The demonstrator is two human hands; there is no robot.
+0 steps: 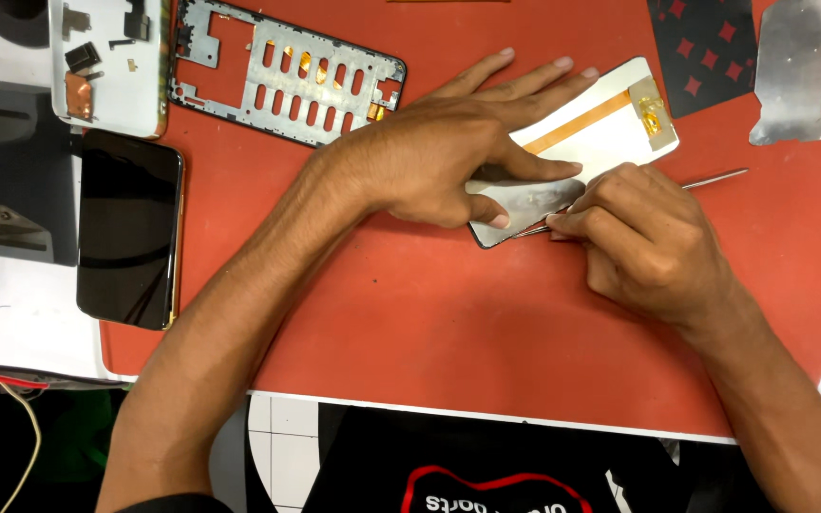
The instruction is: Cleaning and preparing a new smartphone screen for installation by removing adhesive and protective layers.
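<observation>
L hand (448,157) lay flat, fingers spread, pinning the white rectangular phone display panel w/ orange strip (601,123) to the red desk mat (486,323); R hand (643,237), grip clamped on thin metal tweezers (715,179), seemingly mid-peel at the near edge, needing a slow steady lift.

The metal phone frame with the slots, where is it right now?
In the head view, the metal phone frame lies at the upper left of the red mat, above the dark phone.
</observation>
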